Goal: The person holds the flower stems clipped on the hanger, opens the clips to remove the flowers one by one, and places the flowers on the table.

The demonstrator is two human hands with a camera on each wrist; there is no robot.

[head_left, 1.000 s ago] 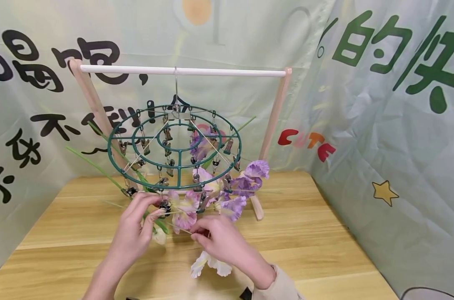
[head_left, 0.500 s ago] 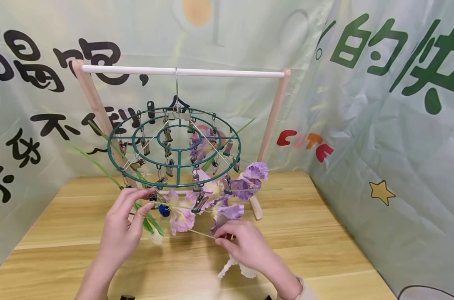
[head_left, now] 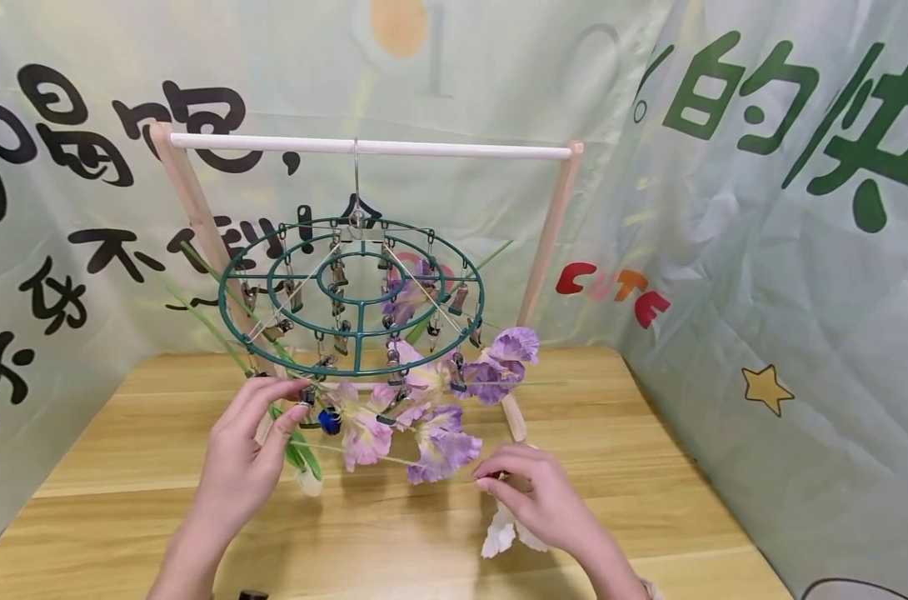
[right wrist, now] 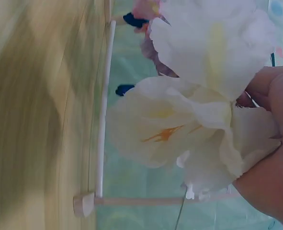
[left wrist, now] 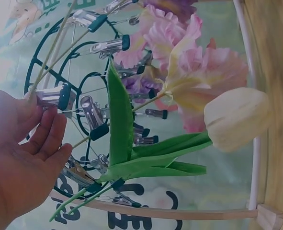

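A round green clip hanger (head_left: 360, 333) hangs by its hook from a rack's white bar. Below its front left rim my left hand (head_left: 247, 454) pinches a metal clip (left wrist: 52, 97) between thumb and fingers; thin stems run by the thumb. My right hand (head_left: 532, 492), to the right, holds a white artificial flower (right wrist: 189, 129) by its stem, with the bloom hanging below the hand. Its fingertips are partly hidden by petals in the right wrist view. Pink flowers (head_left: 366, 429), purple flowers (head_left: 446, 446) and a white tulip (left wrist: 237, 120) hang in the clips.
The wooden rack (head_left: 551, 233) stands on a wood-grain table (head_left: 619, 467). Several other clips dangle from the hanger, and green stems (head_left: 207, 321) stick out at its left. Printed cloth (head_left: 724, 217) encloses the back and sides. A small black object (head_left: 254, 595) lies at the front edge.
My right hand has moved right, carrying the white flower away from the hanger. My left hand shifted slightly left with the clip, then stayed there. A blue clip tip has come into view.
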